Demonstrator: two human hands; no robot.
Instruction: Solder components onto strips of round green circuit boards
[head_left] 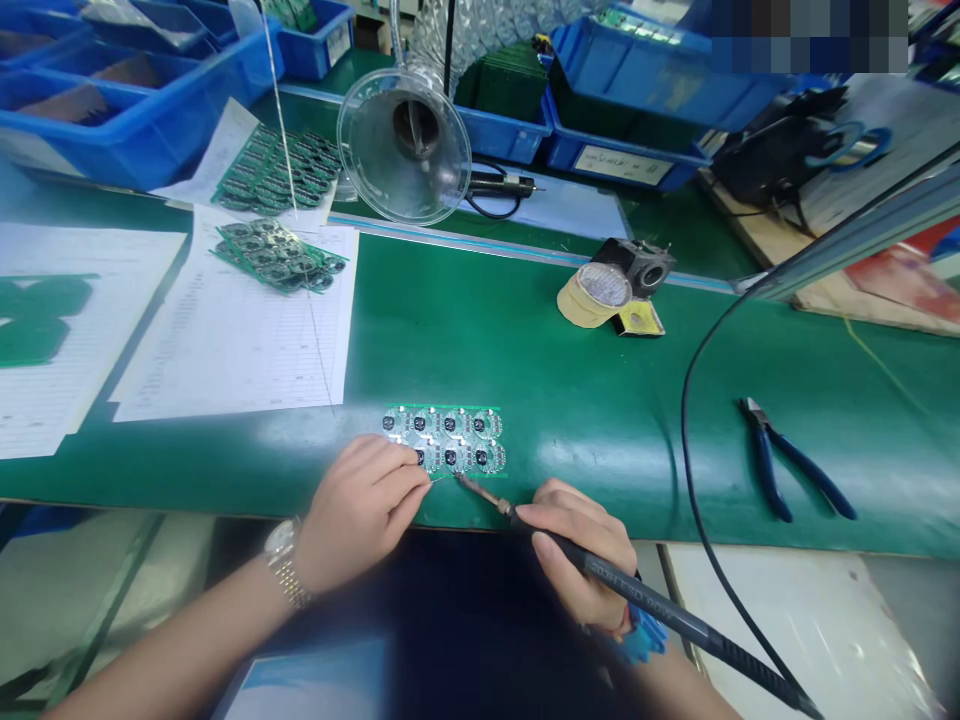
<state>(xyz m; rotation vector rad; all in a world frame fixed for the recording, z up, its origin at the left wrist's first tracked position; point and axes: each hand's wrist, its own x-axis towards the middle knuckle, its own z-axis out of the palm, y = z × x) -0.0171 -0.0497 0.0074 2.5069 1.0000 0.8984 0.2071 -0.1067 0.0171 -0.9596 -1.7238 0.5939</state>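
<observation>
My right hand (pixel 581 550) is closed round the black handle of a soldering iron (pixel 622 580). The iron's tip touches or nearly touches the lower edge of a panel of small round circuit boards (pixel 465 425), which lies flat at the front of the green bench. My left hand (pixel 367 500) covers the panel's lower left corner, thumb and forefinger pinched together. A thin solder wire (pixel 319 345) runs down from above towards this hand, and a short end pokes out of its fingertips near the iron's tip. The palm is hidden.
Stacked board panels (pixel 277 255) lie on paper sheets (pixel 240 350) at left. A clear fume funnel (pixel 405 145) hangs above the back. Right of centre stand a cream tub (pixel 594 293) and a dark iron holder (pixel 637 265). Cutters (pixel 787 460) and the iron's cable (pixel 686 420) lie right.
</observation>
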